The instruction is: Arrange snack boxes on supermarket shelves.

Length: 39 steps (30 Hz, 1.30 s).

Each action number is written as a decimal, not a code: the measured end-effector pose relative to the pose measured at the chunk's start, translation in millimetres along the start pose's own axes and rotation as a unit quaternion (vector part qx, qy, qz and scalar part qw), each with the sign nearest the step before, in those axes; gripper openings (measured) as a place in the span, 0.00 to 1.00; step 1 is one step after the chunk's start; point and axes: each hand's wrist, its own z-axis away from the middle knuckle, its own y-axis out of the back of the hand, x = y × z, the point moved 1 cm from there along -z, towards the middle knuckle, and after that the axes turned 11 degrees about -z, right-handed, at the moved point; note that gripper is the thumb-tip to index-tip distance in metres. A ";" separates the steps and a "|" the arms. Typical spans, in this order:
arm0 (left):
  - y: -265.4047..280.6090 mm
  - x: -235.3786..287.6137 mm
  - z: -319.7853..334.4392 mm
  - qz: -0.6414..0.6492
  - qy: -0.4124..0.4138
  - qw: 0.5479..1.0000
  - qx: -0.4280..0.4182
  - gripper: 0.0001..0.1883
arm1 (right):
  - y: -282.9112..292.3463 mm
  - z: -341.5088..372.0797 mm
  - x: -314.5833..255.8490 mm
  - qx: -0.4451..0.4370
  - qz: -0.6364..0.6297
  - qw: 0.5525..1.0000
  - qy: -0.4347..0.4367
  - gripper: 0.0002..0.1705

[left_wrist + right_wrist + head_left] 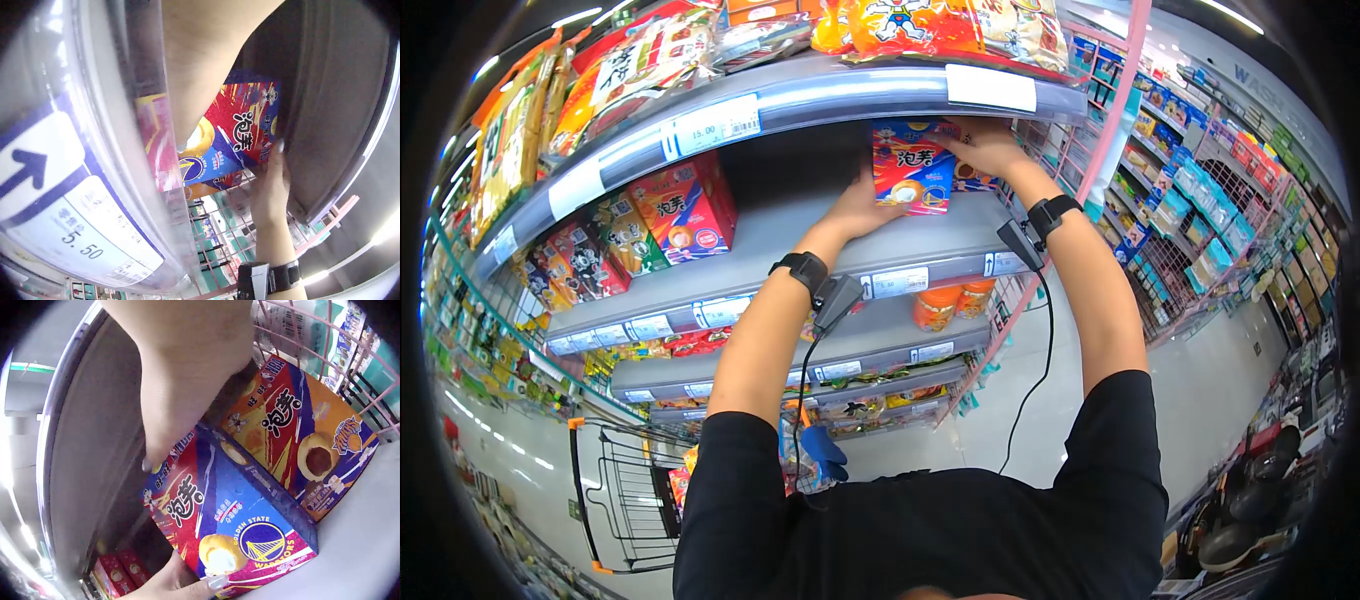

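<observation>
Store shelf (772, 248), red-and-blue box (911, 172) in two-handed grip — left hand (857, 208) curled low, right hand (988, 149) holding above.

Warriors puff box (234, 515): 泡芙 in large black characters outlined in white; 旺旺 and NBA along the top; GOLDEN STATE WARRIORS around the round bridge badge; smaller lines under 泡芙 blurred.
Orange puff box (294, 434): same 泡芙, 旺旺 and NBA; basketball team badge at lower right, lettering too skewed to read surely.
Red-and-blue box (685, 210), left on shelf: 泡芙 again; rest too small.
Near price tag (97, 234), left wrist view: 零售价 5.50, barcode alongside; product line blurred.
Arrow panel (37, 162), next to that tag: one dark arrow on white.
Upper-shelf tag (710, 127): 15.00, barcode at right.
Wall sign (1258, 88), far right: WASH in capitals.
</observation>
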 end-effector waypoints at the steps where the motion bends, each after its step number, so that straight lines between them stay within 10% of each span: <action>1: 2.2 1.2 1.1 -0.001 -0.005 1.000 -0.004 0.58 | 1.4 0.9 -0.6 0.009 -0.026 0.999 0.025 0.28; 8: 3.4 -4.0 3.1 -0.108 -0.009 0.994 -0.015 0.60 | -25.4 -28.6 54.9 0.152 0.067 0.964 0.208 0.22; 29: -4.3 15.1 28.6 -0.272 0.112 0.956 0.012 0.48 | -51.1 12.8 26.1 0.379 0.047 0.881 0.279 0.27; 33: 5.6 38.8 69.8 -0.339 -0.117 0.889 0.286 0.33 | -77.9 45.6 -14.2 0.390 -0.025 0.855 0.341 0.29; 39: -18.3 7.4 190.9 -0.303 -0.235 0.881 0.278 0.26 | -142.9 103.1 -97.0 0.326 -0.146 0.842 0.405 0.26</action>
